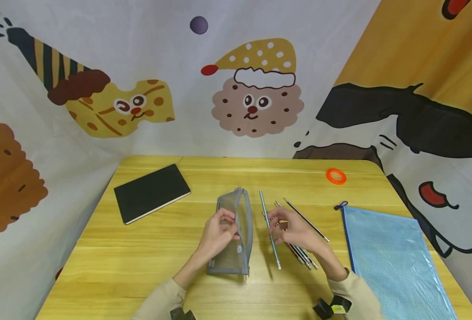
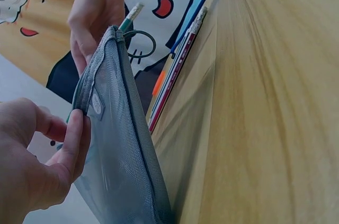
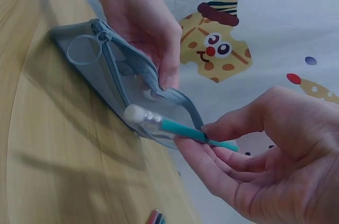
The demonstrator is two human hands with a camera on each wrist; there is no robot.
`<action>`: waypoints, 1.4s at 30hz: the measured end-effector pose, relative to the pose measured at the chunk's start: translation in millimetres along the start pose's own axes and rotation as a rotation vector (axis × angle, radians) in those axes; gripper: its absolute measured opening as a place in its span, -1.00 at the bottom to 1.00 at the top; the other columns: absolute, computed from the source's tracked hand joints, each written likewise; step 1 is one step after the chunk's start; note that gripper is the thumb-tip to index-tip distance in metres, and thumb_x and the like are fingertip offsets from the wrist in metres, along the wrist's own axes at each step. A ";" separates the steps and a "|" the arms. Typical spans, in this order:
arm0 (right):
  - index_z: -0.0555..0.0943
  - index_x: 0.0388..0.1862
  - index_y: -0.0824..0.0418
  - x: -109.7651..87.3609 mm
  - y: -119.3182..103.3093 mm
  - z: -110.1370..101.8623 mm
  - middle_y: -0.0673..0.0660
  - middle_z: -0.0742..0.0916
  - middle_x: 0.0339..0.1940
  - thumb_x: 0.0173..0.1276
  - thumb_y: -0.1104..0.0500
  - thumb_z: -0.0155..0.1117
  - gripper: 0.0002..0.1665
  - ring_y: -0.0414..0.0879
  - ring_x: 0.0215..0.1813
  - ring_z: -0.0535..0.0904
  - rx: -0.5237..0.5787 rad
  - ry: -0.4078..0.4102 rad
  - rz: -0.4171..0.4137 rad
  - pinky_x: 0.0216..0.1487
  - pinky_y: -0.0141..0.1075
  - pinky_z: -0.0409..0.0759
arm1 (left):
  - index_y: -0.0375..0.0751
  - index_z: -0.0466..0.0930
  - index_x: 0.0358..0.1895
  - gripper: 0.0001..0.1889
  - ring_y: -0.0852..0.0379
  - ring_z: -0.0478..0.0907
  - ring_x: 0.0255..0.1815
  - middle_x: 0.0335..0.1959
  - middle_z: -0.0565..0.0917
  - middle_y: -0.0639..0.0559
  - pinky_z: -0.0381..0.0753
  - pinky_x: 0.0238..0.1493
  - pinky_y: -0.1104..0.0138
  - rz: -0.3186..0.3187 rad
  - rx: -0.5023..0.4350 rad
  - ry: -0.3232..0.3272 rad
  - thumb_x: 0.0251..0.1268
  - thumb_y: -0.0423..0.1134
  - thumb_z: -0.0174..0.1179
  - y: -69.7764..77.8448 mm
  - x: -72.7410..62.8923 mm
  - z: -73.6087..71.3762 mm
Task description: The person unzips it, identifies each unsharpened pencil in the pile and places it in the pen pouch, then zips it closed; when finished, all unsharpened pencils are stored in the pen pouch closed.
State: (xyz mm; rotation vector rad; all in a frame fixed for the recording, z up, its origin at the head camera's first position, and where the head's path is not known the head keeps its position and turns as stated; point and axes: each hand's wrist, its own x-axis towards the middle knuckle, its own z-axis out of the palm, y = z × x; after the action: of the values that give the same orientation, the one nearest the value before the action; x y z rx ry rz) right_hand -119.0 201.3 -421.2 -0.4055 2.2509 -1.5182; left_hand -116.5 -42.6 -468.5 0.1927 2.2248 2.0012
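A grey mesh zip pencil pouch (image 1: 226, 255) stands tilted on the table with its zipped mouth parted. My left hand (image 1: 218, 233) pinches one edge of that mouth between thumb and fingers. In my right hand (image 1: 294, 229) a teal pencil (image 3: 183, 131) with a white eraser is pinched between thumb and fingertips. That pencil is held just right of the pouch, apart from it in the head view. Several more pencils (image 1: 306, 260) lie on the table beneath and beside my right hand, one dark pencil (image 1: 306, 219) set apart from the bunch.
A black notebook (image 1: 152, 193) lies at the back left. An orange ring (image 1: 336, 176), perhaps a tape roll, rests at the back right. On the right is a blue mesh zip bag (image 1: 396, 258). A cartoon-printed curtain (image 1: 160, 35) hangs behind the table.
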 end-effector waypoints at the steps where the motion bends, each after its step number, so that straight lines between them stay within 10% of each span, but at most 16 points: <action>1: 0.38 0.14 0.51 0.8 -0.5 0.9 0.25 0.60 -0.20 0.32 0.43 0.12 -0.59 0.07 -0.20 0.69 0.002 -0.001 -0.001 -0.20 0.01 0.83 | -0.44 0.46 -0.05 -0.79 0.10 0.70 -0.45 -0.18 0.61 -0.27 0.85 -0.33 0.28 0.001 0.000 -0.001 0.26 -0.53 0.12 0.1 0.1 0.1; 22: 0.44 0.18 0.48 22.0 -0.2 29.2 0.27 0.63 -0.20 0.22 0.34 0.15 -0.48 -0.02 -0.31 0.69 0.028 -0.028 0.030 -0.24 0.00 0.85 | -0.46 0.43 -0.04 -0.78 0.04 0.72 -0.41 -0.15 0.60 -0.29 0.86 -0.27 0.17 0.003 -0.031 -0.050 0.26 -0.54 0.11 0.5 -1.5 3.6; 42: 0.47 0.12 0.47 30.7 -0.1 56.6 0.27 0.66 -0.24 0.24 0.41 0.31 -0.53 -0.07 -0.38 0.68 0.022 0.137 0.040 -0.35 -0.18 0.85 | -0.46 0.44 0.00 -0.77 0.00 0.76 -0.34 -0.13 0.62 -0.31 0.86 -0.28 0.24 0.005 -0.034 -0.098 0.31 -0.50 0.13 -3.4 -4.4 5.9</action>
State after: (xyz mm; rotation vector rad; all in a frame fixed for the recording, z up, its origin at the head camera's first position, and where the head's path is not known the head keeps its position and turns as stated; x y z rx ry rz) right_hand -119.3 141.5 -444.9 -0.2547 2.3286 -1.5929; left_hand -111.0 -38.0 -472.4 0.2862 2.1315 1.9855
